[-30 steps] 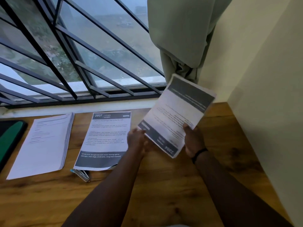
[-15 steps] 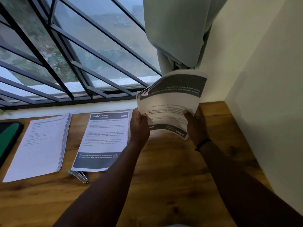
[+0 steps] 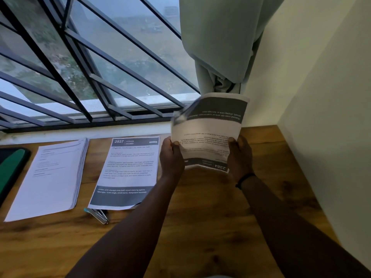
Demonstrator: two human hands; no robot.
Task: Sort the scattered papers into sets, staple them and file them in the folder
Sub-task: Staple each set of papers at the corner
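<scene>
Gripping curled paper sheaf (image 3: 208,135), both hands.

Both forearms reach forward and upward, hands raised side by side. The left hand (image 3: 171,157) and right hand (image 3: 240,157) each grip something between them — thumbs in front, fingers curled behind.

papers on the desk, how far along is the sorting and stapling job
Partly sorted: a thick stack and a sheet numbered 2937 lie side by side on the desk. In hand: the left hand and right hand hold a bundle upside down. Left: the stapler lies unused, and the green folder holds nothing visible.
</scene>
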